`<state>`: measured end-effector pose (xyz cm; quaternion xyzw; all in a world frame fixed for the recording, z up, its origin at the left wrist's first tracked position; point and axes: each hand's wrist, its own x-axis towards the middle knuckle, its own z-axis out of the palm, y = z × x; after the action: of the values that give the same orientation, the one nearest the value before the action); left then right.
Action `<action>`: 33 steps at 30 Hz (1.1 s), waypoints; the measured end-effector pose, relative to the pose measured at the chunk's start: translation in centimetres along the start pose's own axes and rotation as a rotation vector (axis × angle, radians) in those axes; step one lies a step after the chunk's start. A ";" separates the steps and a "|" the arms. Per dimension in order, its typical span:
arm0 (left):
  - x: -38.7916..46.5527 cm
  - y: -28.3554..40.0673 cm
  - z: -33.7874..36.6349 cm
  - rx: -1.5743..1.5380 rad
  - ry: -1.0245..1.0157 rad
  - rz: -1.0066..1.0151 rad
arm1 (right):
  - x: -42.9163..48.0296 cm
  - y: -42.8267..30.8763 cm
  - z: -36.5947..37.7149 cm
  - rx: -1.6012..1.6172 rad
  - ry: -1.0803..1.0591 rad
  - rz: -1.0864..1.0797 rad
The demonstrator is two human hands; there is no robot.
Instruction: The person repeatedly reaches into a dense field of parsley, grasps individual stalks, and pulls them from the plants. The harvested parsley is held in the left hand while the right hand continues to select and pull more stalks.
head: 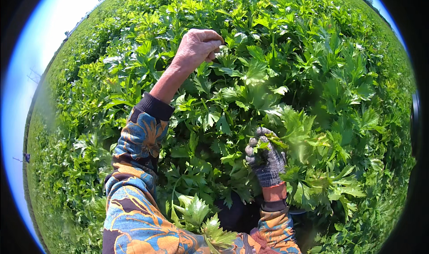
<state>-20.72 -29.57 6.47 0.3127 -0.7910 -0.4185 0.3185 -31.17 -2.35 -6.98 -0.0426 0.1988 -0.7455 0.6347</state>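
Note:
Bare and palm down, my left hand (200, 47) reaches out over the leafy green plants, which look like celery (254, 73). Its fingers are curled together at the leaf tops, and whether they pinch anything is hidden. Lower right, my right hand (266, 156) wears a grey knit glove with an orange-red edge. Its fingers are closed on leafy stems (274, 140), whose broad leaves spread to the right. More cut-looking leafy stalks (194, 210) lie by my left sleeve, near my body.
Dense leafy crop (134, 62) surrounds both arms and stretches to the horizon. A dark, shaded object (234, 213) shows partly under the leaves between my forearms. Part of a pale rim (297, 211) shows beside my right wrist.

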 end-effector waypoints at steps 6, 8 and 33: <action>8.1 -12.5 -4.3 -0.053 0.353 -0.415 | -0.8 -0.2 1.7 -0.226 0.157 -0.001; 8.5 -14.2 -3.3 -0.014 0.301 -0.591 | -0.7 -0.4 1.5 -0.262 0.163 0.002; 7.6 -18.6 -0.6 -0.511 0.218 -0.477 | -0.9 -1.0 0.6 -0.210 0.197 0.075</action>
<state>-20.62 -44.09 -7.47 0.4416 -0.5272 -0.6292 0.3620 -31.69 -1.52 -5.88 -0.0281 0.3385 -0.6968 0.6318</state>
